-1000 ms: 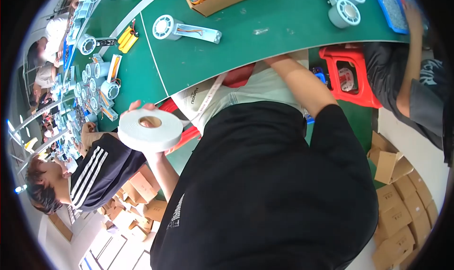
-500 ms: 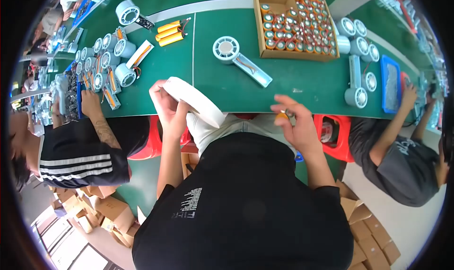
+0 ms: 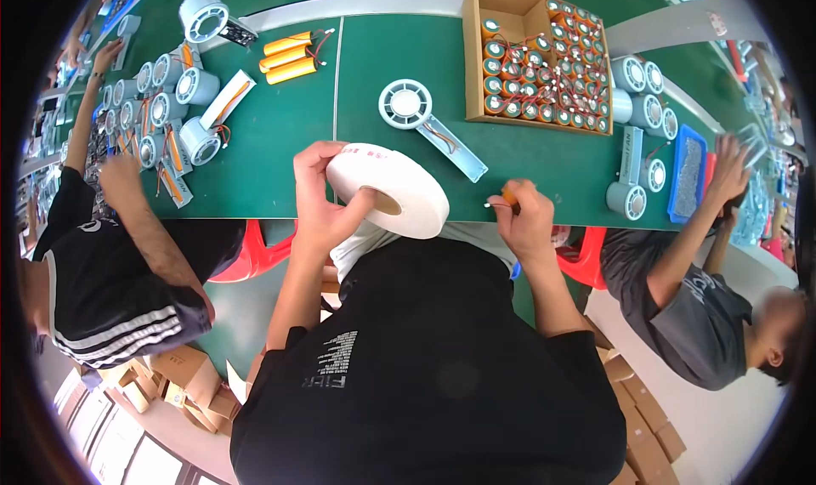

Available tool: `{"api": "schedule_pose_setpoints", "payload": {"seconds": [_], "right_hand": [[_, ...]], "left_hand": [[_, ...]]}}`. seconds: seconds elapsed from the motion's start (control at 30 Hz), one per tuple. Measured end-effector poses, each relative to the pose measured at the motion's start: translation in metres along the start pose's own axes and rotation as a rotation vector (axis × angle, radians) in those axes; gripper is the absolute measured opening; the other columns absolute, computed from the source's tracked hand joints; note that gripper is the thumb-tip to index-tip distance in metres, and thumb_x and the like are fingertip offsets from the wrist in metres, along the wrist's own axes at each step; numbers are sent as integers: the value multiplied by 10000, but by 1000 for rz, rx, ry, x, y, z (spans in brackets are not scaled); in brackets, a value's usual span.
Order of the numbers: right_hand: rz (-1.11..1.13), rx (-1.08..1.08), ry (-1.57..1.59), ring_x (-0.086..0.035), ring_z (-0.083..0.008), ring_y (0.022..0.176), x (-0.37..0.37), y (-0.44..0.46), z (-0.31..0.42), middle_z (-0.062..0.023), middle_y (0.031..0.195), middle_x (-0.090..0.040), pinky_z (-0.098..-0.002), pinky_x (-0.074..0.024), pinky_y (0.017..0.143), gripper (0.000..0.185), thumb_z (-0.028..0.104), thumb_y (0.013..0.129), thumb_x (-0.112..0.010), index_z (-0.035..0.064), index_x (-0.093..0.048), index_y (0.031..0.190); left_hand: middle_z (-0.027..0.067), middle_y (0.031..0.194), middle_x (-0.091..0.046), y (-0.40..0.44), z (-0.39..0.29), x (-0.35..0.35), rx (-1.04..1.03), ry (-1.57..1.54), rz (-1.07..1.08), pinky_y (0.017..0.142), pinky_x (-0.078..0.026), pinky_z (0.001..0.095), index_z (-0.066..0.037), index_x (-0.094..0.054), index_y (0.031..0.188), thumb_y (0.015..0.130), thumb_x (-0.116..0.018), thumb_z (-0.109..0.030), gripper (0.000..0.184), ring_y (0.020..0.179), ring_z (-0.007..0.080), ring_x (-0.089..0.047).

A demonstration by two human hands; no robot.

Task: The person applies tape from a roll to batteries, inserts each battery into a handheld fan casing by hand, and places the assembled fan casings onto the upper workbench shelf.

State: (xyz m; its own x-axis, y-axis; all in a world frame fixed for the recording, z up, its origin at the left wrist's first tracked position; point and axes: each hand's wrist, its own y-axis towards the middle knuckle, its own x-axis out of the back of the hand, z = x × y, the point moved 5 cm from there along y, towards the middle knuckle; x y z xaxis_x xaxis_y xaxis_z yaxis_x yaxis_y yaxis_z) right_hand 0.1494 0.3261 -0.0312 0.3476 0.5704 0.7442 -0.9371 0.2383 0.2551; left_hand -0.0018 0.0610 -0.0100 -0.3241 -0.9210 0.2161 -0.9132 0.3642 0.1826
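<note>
My left hand (image 3: pixel 327 209) grips a white roll of tape (image 3: pixel 416 192) over the table's front edge, with the thumb at its cardboard core. To the right, my right hand (image 3: pixel 527 221) is closed around a small orange battery cell (image 3: pixel 510 197), mostly hidden by the fingers; a short wire end sticks out to its left. Beyond both hands, a light blue fan (image 3: pixel 405 104) lies on the green table (image 3: pixel 280 162), its open handle pointing toward my right hand with wires inside.
A cardboard box (image 3: pixel 537 124) of orange cells stands at the back. Three orange batteries (image 3: pixel 287 57) lie left of the fan. More fans (image 3: pixel 197 85) crowd the left, others (image 3: pixel 627 199) the right, beside a blue tray (image 3: pixel 687 179). A co-worker sits on each side.
The view has swung back over the table. My right hand, earlier low at the table edge, came up with the orange cell and closed more around it. The tape roll has turned its flat side up.
</note>
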Motion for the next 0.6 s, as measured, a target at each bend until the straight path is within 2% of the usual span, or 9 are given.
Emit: {"api": "schedule_pose_setpoints", "payload": {"seconds": [0.07,0.17,0.23,0.37,0.4,0.53,0.6], "right_hand": [[65,27,28,-561,-222,616,-1,6,8,-92,885,-638,-323,-461,560,296,79,828,-764,6,-606,1067],[-112,-49,693,-531,-203,593,6,10,21,-109,844,-617,-295,-416,544,323,134,904,-689,36,-536,1171],[-173,-83,927,-521,-197,585,11,16,30,-114,831,-610,-286,-402,538,333,152,929,-665,46,-513,1205],[116,-66,761,-468,-186,535,28,56,62,-70,722,-568,-285,-370,515,331,240,957,-636,28,-512,1179],[116,-67,763,-468,-186,535,33,64,65,-70,722,-568,-285,-370,515,331,240,957,-636,28,-512,1179],[382,189,324,-515,-265,492,36,86,80,-46,678,-578,-331,-423,528,374,230,897,-719,31,-508,1135],[396,212,301,-520,-269,490,34,90,81,-45,674,-578,-334,-425,527,381,240,897,-722,30,-509,1135]], "left_hand": [[175,1168,-579,2,-1,-6,-28,1,19,909,-519,375,-9,-446,1257,708,-714,-2,611,1010,271,-610],[159,1084,-619,1,-8,-13,-104,107,67,833,-530,363,-12,-485,1217,681,-741,-26,595,904,260,-626],[153,1056,-633,-2,-12,-13,-123,155,87,807,-534,359,-13,-497,1204,672,-750,-33,589,869,257,-632],[128,956,-654,6,-21,-20,-219,93,171,704,-523,348,-14,-524,1172,638,-761,-55,586,732,261,-617],[128,956,-654,8,-22,-20,-218,94,171,704,-523,348,-14,-524,1172,638,-761,-55,586,732,261,-617],[110,926,-658,13,-34,-21,-283,223,255,639,-500,344,-17,-534,1150,616,-758,-68,581,655,275,-585],[105,928,-657,17,-38,-22,-287,236,256,630,-494,341,-21,-540,1137,618,-755,-69,564,652,278,-582]]}}
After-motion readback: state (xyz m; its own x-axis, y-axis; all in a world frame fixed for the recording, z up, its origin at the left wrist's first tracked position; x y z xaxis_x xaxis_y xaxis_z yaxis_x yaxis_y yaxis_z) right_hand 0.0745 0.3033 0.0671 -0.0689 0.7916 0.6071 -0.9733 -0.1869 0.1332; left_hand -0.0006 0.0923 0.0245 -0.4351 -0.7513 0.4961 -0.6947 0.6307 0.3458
